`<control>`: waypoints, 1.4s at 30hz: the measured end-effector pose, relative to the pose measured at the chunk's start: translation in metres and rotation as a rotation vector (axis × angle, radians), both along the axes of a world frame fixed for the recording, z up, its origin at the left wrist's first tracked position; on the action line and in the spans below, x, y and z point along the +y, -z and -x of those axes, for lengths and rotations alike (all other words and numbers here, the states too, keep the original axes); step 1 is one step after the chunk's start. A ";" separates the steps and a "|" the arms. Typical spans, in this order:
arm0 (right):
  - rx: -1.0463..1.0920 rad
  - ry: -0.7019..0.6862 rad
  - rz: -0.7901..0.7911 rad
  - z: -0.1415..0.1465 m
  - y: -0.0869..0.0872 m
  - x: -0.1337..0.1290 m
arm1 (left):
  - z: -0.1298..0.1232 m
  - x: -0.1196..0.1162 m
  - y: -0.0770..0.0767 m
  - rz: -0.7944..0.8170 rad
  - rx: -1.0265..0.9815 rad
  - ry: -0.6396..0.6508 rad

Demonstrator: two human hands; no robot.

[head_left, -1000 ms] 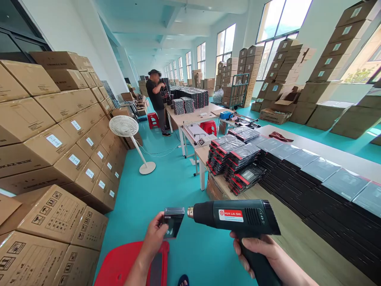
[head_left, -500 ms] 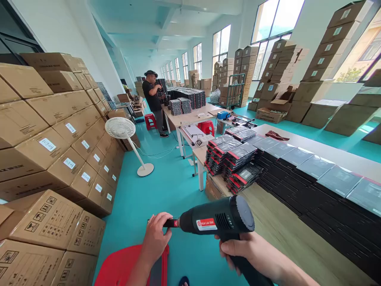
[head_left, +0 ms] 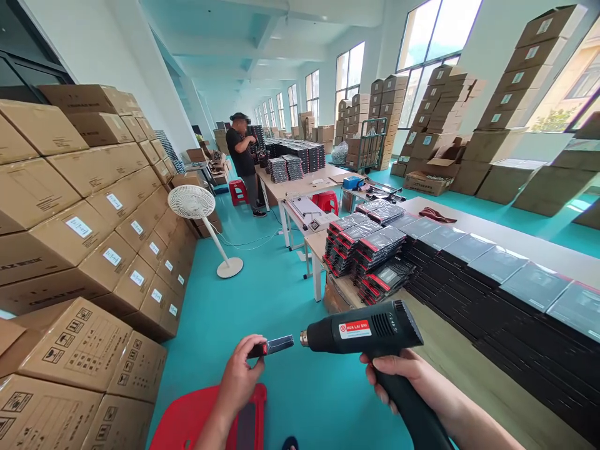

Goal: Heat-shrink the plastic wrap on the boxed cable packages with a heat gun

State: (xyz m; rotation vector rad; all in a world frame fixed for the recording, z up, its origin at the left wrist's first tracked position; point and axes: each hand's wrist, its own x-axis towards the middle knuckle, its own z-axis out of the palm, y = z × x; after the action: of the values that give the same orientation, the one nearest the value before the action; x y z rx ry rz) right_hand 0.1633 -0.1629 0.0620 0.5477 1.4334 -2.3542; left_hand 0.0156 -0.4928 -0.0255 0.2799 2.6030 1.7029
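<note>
You have one heat gun (head_left: 363, 328), one small black box (head_left: 280, 344), one fan (head_left: 191, 201), one cloth (head_left: 437, 216) and one co-worker (head_left: 241, 156). You have probably three red stools (head_left: 239, 191), though the nearest is cut off.

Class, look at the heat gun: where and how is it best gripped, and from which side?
Best to grip the heat gun by its handle, coming from the lower right, as the right hand does: the handle slants down that way, and this likely keeps the hand clear of the metal nozzle, which points left.
</note>
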 end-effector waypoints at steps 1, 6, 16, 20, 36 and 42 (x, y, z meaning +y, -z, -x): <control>0.004 0.002 0.016 0.000 0.001 0.000 | 0.000 0.000 0.000 0.002 0.000 0.009; 0.027 0.015 0.037 0.001 0.002 0.002 | 0.001 0.001 -0.004 0.060 0.027 0.024; 0.119 -0.096 -0.117 0.009 -0.025 -0.035 | 0.003 0.009 -0.005 0.127 0.066 0.008; 0.089 -0.137 -0.148 0.009 -0.027 -0.035 | 0.004 0.007 -0.005 0.085 0.039 -0.014; 0.097 -0.043 0.006 0.006 -0.017 -0.019 | 0.007 -0.002 -0.003 -0.302 -0.255 -0.061; 0.120 -0.166 -0.022 0.016 -0.029 -0.037 | 0.008 0.005 -0.003 -0.548 -0.420 -0.176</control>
State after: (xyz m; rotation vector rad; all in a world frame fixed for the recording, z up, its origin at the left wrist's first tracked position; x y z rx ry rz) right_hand 0.1471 -0.2003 0.0914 0.2851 1.4957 -2.2759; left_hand 0.0072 -0.4882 -0.0224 -0.2860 1.8839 2.2173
